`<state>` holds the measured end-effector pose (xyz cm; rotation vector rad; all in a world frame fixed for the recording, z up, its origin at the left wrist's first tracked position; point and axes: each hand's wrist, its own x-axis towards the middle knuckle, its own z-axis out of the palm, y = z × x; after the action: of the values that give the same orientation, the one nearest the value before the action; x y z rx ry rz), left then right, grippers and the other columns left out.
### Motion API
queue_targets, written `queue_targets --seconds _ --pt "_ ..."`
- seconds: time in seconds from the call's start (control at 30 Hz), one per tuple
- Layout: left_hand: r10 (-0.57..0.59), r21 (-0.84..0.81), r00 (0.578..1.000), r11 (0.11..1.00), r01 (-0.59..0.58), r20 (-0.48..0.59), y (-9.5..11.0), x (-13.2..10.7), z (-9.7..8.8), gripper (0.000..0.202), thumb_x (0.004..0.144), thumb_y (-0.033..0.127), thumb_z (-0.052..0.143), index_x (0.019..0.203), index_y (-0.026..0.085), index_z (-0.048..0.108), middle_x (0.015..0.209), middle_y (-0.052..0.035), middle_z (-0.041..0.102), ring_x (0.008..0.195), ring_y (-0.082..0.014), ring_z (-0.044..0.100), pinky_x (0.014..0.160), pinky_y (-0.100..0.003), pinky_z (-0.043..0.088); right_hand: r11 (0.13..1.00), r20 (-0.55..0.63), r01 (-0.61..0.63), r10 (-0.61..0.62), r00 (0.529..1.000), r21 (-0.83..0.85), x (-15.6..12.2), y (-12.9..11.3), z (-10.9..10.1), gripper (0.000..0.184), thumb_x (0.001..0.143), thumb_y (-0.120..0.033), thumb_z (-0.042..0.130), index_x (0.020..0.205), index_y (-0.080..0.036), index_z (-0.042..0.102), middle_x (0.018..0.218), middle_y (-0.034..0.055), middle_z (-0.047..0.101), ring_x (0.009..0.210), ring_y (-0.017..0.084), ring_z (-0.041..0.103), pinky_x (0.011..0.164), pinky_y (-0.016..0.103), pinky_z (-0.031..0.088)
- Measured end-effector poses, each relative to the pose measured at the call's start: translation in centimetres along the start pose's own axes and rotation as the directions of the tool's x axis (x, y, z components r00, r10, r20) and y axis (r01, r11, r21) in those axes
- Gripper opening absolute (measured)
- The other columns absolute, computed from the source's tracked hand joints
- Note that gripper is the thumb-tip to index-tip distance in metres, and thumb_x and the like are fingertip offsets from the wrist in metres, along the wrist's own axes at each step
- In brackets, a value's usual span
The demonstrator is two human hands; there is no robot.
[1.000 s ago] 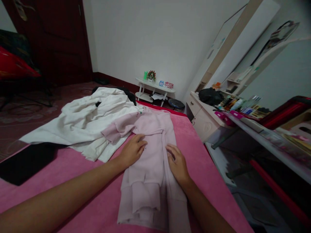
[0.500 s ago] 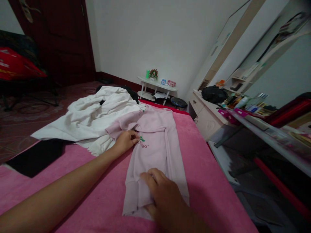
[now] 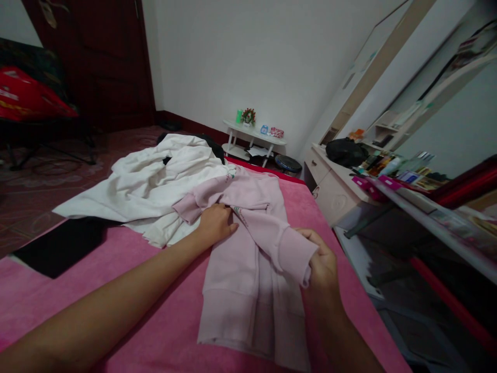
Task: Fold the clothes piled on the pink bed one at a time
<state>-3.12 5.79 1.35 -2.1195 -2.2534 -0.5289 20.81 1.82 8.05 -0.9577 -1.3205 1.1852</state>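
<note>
A pale pink sweatshirt (image 3: 229, 269) lies partly folded on the bed, its ribbed hem toward me. My right hand (image 3: 320, 264) is closed around the cuff of one sleeve (image 3: 267, 233), which it holds raised and pulled out to the right. Small green and dark print shows near the sleeve's upper part. At the sleeve's upper end, my left hand (image 3: 217, 225) is closed on the sweatshirt's fabric, fingertips partly hidden in the folds and thumb pointing right. Just beyond the left hand, a white garment (image 3: 155, 176) lies crumpled beside the sweatshirt.
The bed has a pink cover (image 3: 155, 295). A folded black cloth (image 3: 62, 246) lies at its left edge. Beyond stands a small white table (image 3: 254, 134) with a plant. To the right are a dresser (image 3: 334, 189) crowded with bottles and a glass-topped desk (image 3: 430, 223).
My right hand has taken the sleeve cuff, lifted it off the sweatshirt's body and drawn it right. The sleeve now slants across. My left hand has shifted slightly right and turned.
</note>
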Motion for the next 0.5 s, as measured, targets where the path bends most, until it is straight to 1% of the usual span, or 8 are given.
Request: queue_targets --seconds 0.07,0.13,0.23,0.3,0.37,0.43,0.5 --pt "-0.041 0.013 0.999 0.999 0.041 0.011 0.2 0.9 0.5 0.036 0.078 0.042 0.057 0.098 0.015 0.069 0.100 -0.0148 0.067 0.095 -0.0308 0.062 0.076 -0.037 0.048 0.998 0.066 0.026 -0.022 0.998 -0.064 -0.7 0.5 0.4 0.012 0.074 -0.026 0.061 0.083 -0.019 0.063 0.081 0.0005 0.062 0.072 0.014 0.056 0.056 0.020 0.040" --pt "-0.055 0.007 0.998 0.998 0.055 0.018 0.2 1.8 1.0 0.029 0.079 0.035 0.056 0.095 0.015 0.069 0.097 -0.0147 0.069 0.093 -0.0302 0.064 0.076 -0.036 0.048 0.995 0.110 0.029 -0.018 0.994 -0.095 -1.0 0.9 0.8 0.011 0.076 -0.026 0.059 0.084 -0.020 0.063 0.083 0.0008 0.062 0.072 0.014 0.055 0.056 0.020 0.038" --pt "-0.033 -0.015 0.999 0.999 0.033 0.019 -0.1 2.3 1.3 0.023 0.077 0.028 0.056 0.092 0.017 0.070 0.095 -0.0126 0.070 0.091 -0.0279 0.065 0.075 -0.033 0.048 0.996 0.156 0.007 0.007 0.988 -0.089 -1.0 0.9 1.1 0.011 0.078 -0.025 0.057 0.085 -0.020 0.063 0.082 0.0004 0.060 0.069 0.013 0.052 0.057 0.021 0.038" --pt "-0.004 -0.040 1.000 0.999 0.004 0.011 -0.6 2.2 1.1 0.021 0.077 0.026 0.055 0.089 0.018 0.070 0.093 -0.0098 0.071 0.088 -0.0251 0.066 0.072 -0.031 0.047 0.995 0.176 0.012 0.005 0.984 -0.098 -1.1 0.3 1.3 0.009 0.078 -0.023 0.055 0.084 -0.020 0.062 0.081 0.0001 0.059 0.071 0.013 0.052 0.060 0.022 0.038" --pt "0.014 -0.059 1.000 0.998 -0.014 -0.009 -1.2 1.9 0.5 0.019 0.079 0.025 0.052 0.085 0.018 0.069 0.088 -0.0078 0.071 0.084 -0.0227 0.065 0.070 -0.029 0.046 0.991 0.191 0.054 -0.030 0.981 -0.125 -1.3 -0.5 1.6 0.007 0.078 -0.022 0.055 0.080 -0.020 0.061 0.081 0.0000 0.058 0.075 0.014 0.052 0.064 0.022 0.039" --pt "0.016 -0.067 0.999 0.998 -0.019 -0.041 -1.9 1.6 -0.2 0.021 0.081 0.024 0.049 0.083 0.018 0.069 0.088 -0.0074 0.070 0.083 -0.0220 0.065 0.068 -0.028 0.046 0.977 0.225 0.139 -0.101 0.969 -0.161 -1.9 -1.2 1.9 0.007 0.079 -0.023 0.054 0.077 -0.020 0.060 0.083 0.0002 0.058 0.079 0.014 0.054 0.069 0.023 0.040" --pt "0.023 -0.067 0.997 0.997 -0.028 -0.073 -2.5 1.4 -0.9 0.021 0.082 0.024 0.048 0.083 0.019 0.069 0.091 -0.0071 0.070 0.086 -0.0223 0.063 0.070 -0.028 0.045 0.949 0.337 0.233 -0.153 0.929 -0.211 -2.6 -1.5 2.4 0.011 0.082 -0.025 0.051 0.079 -0.020 0.060 0.085 0.0007 0.058 0.082 0.015 0.055 0.072 0.024 0.041"
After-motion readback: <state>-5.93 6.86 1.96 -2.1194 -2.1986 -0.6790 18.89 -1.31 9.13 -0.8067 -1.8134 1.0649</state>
